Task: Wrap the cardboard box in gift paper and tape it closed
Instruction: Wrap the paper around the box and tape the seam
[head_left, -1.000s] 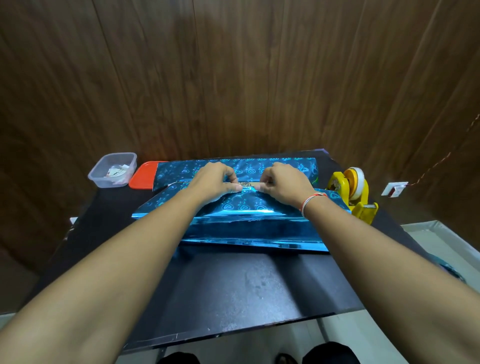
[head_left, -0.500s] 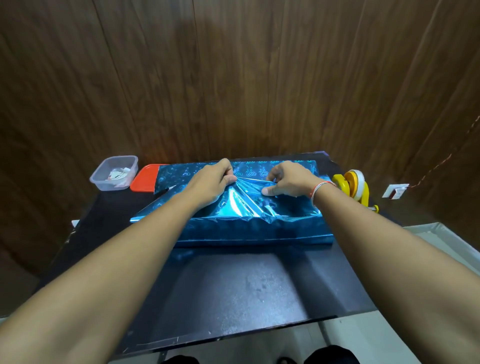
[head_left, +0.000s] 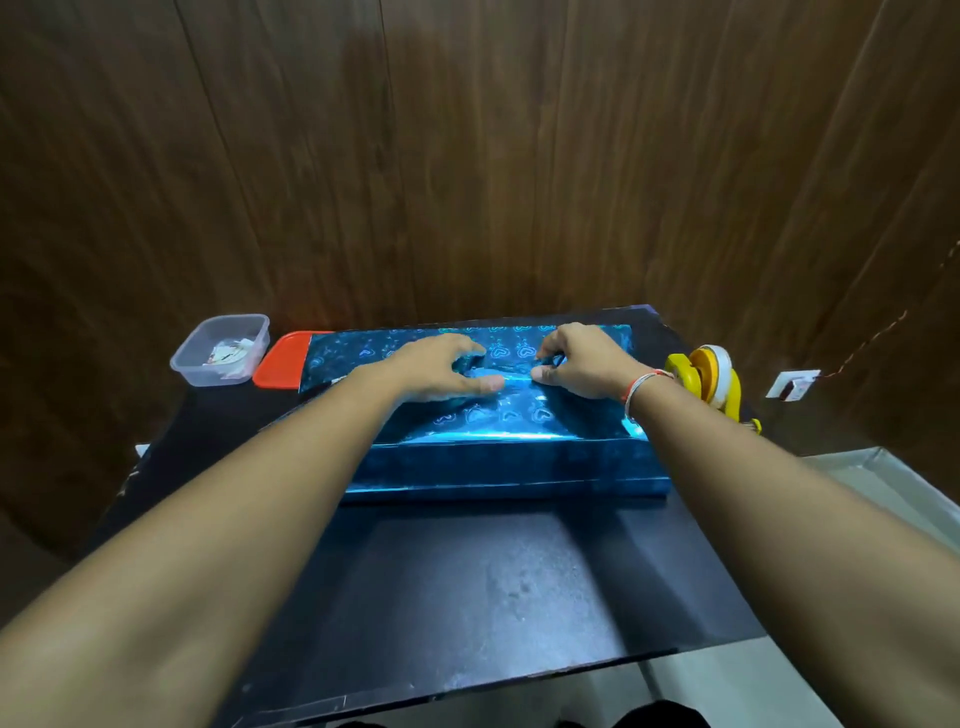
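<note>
flanking the wrapped box (head_left: 511, 462): plastic tub (head_left: 221, 349) left, tape dispenser (head_left: 709, 376) right.

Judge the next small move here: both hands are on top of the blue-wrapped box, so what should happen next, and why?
Probably keep the left hand holding the gift paper down at the seam while the right hand lets go and reaches for the tape dispenser on its side. Both hands meet over the paper edges on the box top, no tape shows there, and the loose far flap would likely spring open.
</note>
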